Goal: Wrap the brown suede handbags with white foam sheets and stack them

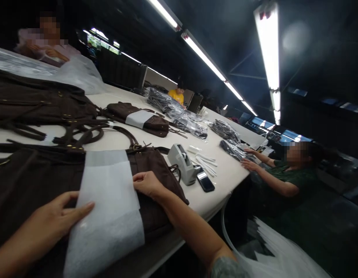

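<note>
A long white wrapping sheet (109, 193) lies over a dark brown bag (155, 166) at the table's near edge. My left hand (54, 216) holds the sheet's left edge, thumb on top and the other fingers partly hidden behind it. At its right edge, my right hand (148, 183) pinches the sheet between closed fingers, close to the bag's surface. Brown strap handles (92, 133) loop away from the bag's top. The lower end of the sheet hangs toward me.
A grey tape dispenser (181, 164), a phone (204, 178) and white strips (206, 162) lie right of the bag. Beyond are another wrapped bag (141, 119) and plastic-covered bundles (167, 102). A co-worker (295, 173) handles a bundle at right; others stand farther back.
</note>
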`<state>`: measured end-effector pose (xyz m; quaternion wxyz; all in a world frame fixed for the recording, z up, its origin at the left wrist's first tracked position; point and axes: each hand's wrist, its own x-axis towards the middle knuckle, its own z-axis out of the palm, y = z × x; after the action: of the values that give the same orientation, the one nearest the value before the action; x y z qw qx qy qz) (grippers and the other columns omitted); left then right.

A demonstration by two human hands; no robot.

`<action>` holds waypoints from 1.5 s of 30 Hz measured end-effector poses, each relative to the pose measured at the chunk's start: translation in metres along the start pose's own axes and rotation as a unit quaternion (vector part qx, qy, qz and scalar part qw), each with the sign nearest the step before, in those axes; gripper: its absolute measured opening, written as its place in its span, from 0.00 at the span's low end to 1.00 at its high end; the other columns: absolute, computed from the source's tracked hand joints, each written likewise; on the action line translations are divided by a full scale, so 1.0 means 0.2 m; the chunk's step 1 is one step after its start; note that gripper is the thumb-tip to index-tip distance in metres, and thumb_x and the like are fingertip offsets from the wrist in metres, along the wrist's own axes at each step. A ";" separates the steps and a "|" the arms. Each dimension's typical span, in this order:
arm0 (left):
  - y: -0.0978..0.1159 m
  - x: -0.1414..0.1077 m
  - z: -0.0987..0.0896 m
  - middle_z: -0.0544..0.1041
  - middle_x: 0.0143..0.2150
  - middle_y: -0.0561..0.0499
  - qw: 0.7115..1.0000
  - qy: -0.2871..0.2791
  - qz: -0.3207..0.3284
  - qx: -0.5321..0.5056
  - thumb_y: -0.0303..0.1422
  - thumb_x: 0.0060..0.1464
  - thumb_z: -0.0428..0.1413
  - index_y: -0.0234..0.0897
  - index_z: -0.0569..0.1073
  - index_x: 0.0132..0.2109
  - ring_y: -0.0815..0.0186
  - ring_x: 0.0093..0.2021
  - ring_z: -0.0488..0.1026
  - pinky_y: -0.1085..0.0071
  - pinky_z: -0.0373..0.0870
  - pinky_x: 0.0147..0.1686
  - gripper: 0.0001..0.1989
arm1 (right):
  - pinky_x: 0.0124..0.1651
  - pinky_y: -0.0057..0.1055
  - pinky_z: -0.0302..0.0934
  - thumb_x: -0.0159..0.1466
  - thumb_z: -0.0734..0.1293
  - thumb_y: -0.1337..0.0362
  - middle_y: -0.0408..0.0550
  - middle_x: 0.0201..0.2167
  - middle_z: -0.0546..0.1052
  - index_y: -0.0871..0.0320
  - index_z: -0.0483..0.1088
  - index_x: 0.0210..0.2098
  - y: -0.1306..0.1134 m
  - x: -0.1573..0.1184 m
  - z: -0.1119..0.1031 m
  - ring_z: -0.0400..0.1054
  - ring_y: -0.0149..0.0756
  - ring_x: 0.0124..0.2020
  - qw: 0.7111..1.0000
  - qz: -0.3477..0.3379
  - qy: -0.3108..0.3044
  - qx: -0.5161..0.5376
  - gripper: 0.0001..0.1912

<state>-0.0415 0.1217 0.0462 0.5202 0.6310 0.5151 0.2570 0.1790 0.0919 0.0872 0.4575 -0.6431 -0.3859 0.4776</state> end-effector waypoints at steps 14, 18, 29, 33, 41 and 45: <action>0.17 -0.14 0.05 0.79 0.30 0.52 0.964 0.076 0.041 0.253 0.35 0.60 0.50 0.49 0.57 0.68 0.57 0.36 0.78 0.69 0.65 0.32 0.29 | 0.17 0.22 0.45 0.46 0.70 0.62 0.33 0.13 0.65 0.61 0.69 0.33 0.09 -0.06 0.02 0.53 0.23 0.14 0.999 -0.039 -0.006 -0.003 0.15; 0.21 -0.16 0.06 0.81 0.43 0.44 0.945 0.074 0.054 0.315 0.33 0.63 0.48 0.52 0.65 0.63 0.50 0.46 0.78 0.60 0.69 0.40 0.23 | 0.16 0.21 0.41 0.46 0.70 0.62 0.30 0.14 0.64 0.60 0.65 0.39 0.08 -0.08 0.02 0.52 0.23 0.13 0.999 -0.043 -0.001 -0.006 0.21; 0.18 -0.17 0.05 0.82 0.41 0.45 0.916 0.081 0.138 0.367 0.32 0.65 0.43 0.48 0.69 0.61 0.52 0.41 0.80 0.60 0.74 0.38 0.21 | 0.18 0.20 0.36 0.45 0.71 0.64 0.30 0.14 0.62 0.61 0.65 0.40 0.06 -0.10 0.02 0.48 0.20 0.14 0.999 -0.009 0.001 0.042 0.23; 0.18 -0.15 0.06 0.82 0.38 0.43 0.912 0.060 0.139 0.382 0.29 0.63 0.43 0.49 0.68 0.62 0.50 0.40 0.80 0.57 0.74 0.36 0.23 | 0.18 0.20 0.36 0.45 0.71 0.61 0.31 0.14 0.62 0.61 0.66 0.39 0.08 -0.08 0.02 0.48 0.20 0.14 1.000 -0.010 0.004 0.013 0.23; 0.19 -0.17 0.06 0.81 0.36 0.43 0.908 0.028 0.154 0.390 0.20 0.55 0.45 0.48 0.65 0.64 0.50 0.37 0.79 0.59 0.73 0.34 0.31 | 0.45 0.43 0.66 0.62 0.59 0.55 0.56 0.41 0.76 0.61 0.71 0.47 -0.12 -0.16 -0.05 0.71 0.45 0.42 0.851 -0.277 0.130 -0.426 0.20; 0.19 -0.18 0.06 0.81 0.36 0.44 0.908 0.029 0.162 0.386 0.23 0.56 0.47 0.49 0.66 0.63 0.52 0.38 0.79 0.61 0.73 0.34 0.29 | 0.65 0.46 0.54 0.70 0.52 0.54 0.56 0.58 0.70 0.58 0.68 0.57 -0.24 -0.12 0.10 0.61 0.46 0.61 0.773 -0.404 0.054 -0.487 0.25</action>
<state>-0.0296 0.0864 0.0844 0.1720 0.8493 0.4798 0.1371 0.1515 0.0866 0.1374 0.2544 -0.5895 -0.7657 -0.0384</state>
